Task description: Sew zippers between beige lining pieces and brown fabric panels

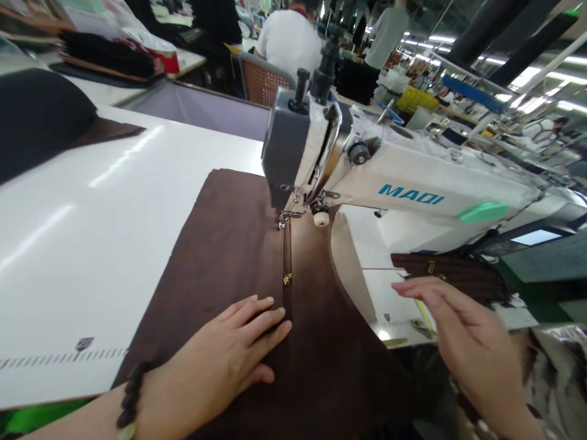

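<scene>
A dark brown fabric panel (220, 256) lies on the white sewing table (92, 201), with a brown zipper (287, 263) running down it from the presser foot (282, 220) of a white sewing machine (413, 183). My left hand (229, 354) lies flat on the fabric, fingertips against the zipper's left side. My right hand (463, 330) hovers over the machine bed at the right with fingers spread, empty, close to a pile of brown zippers (458, 275).
A dark bundle (36, 116) sits at the table's far left. Behind the machine, people sit at other cluttered workstations (288, 36). A chair back (261, 79) stands beyond the table's far edge.
</scene>
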`<state>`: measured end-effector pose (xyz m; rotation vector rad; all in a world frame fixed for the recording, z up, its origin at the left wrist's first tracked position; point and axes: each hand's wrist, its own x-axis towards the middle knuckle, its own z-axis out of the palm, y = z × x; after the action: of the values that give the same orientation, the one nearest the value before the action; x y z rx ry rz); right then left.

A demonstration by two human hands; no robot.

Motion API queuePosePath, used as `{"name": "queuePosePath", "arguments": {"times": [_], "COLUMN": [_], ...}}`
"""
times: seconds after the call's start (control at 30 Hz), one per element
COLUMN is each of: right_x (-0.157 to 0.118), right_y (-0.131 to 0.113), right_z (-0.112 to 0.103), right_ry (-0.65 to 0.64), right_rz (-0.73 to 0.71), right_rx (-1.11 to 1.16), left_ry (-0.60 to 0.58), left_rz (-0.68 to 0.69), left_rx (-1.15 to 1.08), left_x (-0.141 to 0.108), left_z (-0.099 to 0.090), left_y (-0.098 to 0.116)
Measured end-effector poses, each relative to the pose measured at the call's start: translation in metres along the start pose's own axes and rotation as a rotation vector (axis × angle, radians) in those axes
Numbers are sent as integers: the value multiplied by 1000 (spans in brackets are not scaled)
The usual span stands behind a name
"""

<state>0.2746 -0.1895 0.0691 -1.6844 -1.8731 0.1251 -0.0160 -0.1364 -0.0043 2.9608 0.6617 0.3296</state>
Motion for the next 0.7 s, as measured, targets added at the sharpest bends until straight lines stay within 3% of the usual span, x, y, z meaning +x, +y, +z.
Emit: {"name": "queuePosePath", "arguments": {"times": [0.13, 0.3, 0.5, 0.7], "right_x": [23, 39, 46, 48], "right_y": [-40, -45, -28, -28], "right_z": [47, 101, 110, 106], "right_ry": [-305, -427, -486, -502], "right_rz": [-331, -393, -372, -388], "right_rx": [-50, -103, -129, -163], "left_ry": [-25, -2, -74, -52], "left_rz": [-8, 13, -39, -9], "left_rx": [7, -2, -16, -13], "left_x": [1, 3, 8, 10], "left_z": [1, -3, -4, 4], "left_y": [0, 0, 8, 11]}}
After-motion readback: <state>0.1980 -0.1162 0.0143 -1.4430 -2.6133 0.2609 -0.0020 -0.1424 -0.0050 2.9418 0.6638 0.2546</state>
